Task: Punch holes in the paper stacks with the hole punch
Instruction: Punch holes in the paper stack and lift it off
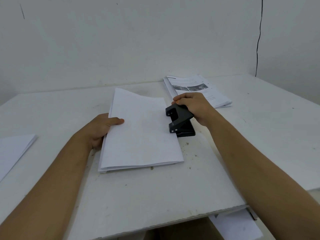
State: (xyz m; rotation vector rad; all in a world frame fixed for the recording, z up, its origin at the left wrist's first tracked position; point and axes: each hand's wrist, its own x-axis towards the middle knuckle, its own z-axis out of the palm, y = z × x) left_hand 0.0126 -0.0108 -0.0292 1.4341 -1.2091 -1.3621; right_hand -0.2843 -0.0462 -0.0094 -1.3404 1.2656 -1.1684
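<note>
Left hand [100, 129]: grips left edge of blank white paper stack [142, 132], thumb on top.
Right hand [194, 105]: curled over lever of black metal hole punch [180, 121].
Stack: mid-table, right edge inside punch.
Printed stack [199, 90]: far edge of white table [155, 196].

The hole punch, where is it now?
In the head view, the hole punch sits right of centre on the table, at the blank paper stack's right edge, under the right hand.

No legible text anywhere.
The printed stack [199, 90] at the table's far edge carries lines of print and dark pictures, all too small and blurred to read; a tiny mark on the hole punch [180, 121] is equally unreadable.
</note>
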